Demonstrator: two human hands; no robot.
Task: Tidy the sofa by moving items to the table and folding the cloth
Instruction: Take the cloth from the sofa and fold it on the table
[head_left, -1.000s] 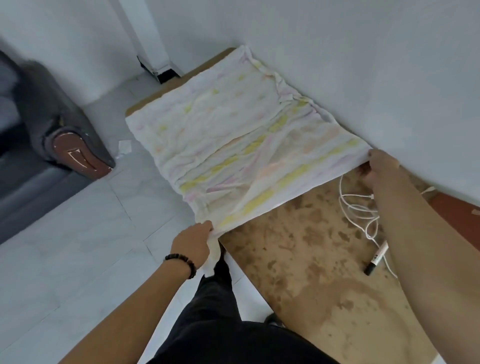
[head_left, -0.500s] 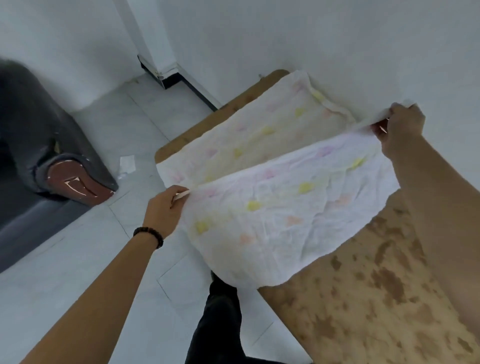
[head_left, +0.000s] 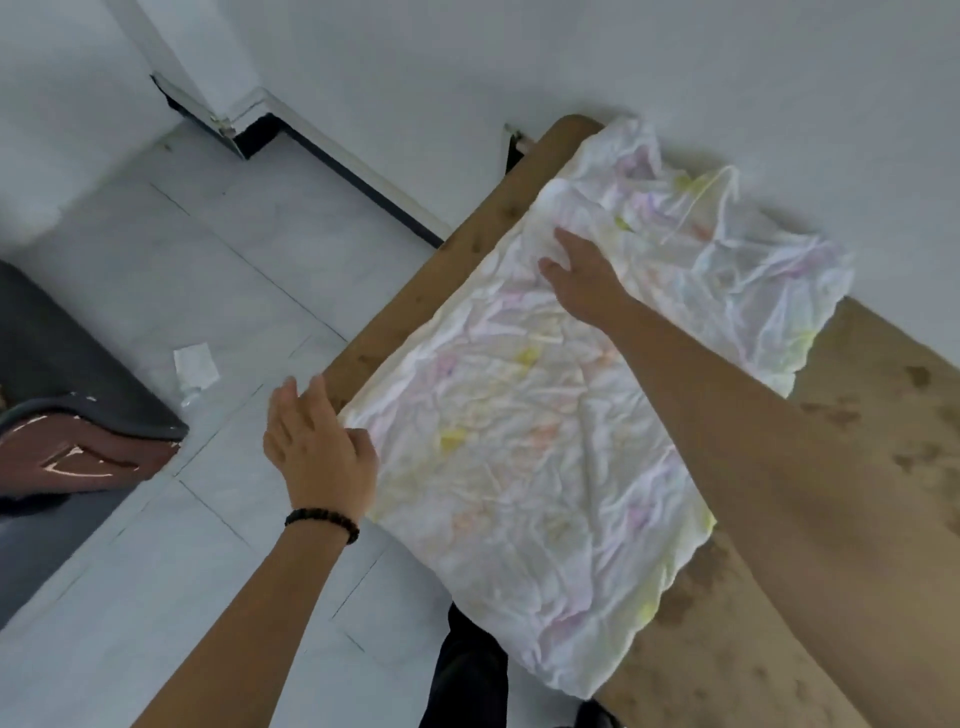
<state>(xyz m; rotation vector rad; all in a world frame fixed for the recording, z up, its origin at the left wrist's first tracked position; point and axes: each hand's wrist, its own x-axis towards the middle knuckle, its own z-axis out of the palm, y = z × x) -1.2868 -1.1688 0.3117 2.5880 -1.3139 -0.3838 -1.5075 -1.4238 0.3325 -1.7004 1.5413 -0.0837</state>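
A white cloth (head_left: 530, 467) with faint yellow, pink and orange marks lies folded over on the brown mottled table (head_left: 872, 519), wrinkled, its near corner hanging over the table's front edge. My right hand (head_left: 582, 275) lies flat on the far part of the cloth, fingers straight. My left hand (head_left: 317, 447), with a dark bead bracelet on the wrist, hovers at the cloth's left edge by the table's side, fingers relaxed and holding nothing.
The table stands against a white wall (head_left: 675, 62). A dark sofa arm (head_left: 78, 431) with a worn brown end is at the left. A scrap of white paper (head_left: 195, 366) lies on the pale tiled floor (head_left: 208, 260). My dark trouser leg (head_left: 467, 675) is below.
Both hands carried the cloth's near edge over to the far edge, folding it in half, then let go. The right hand now presses flat on the cloth; the left hand has come away open.
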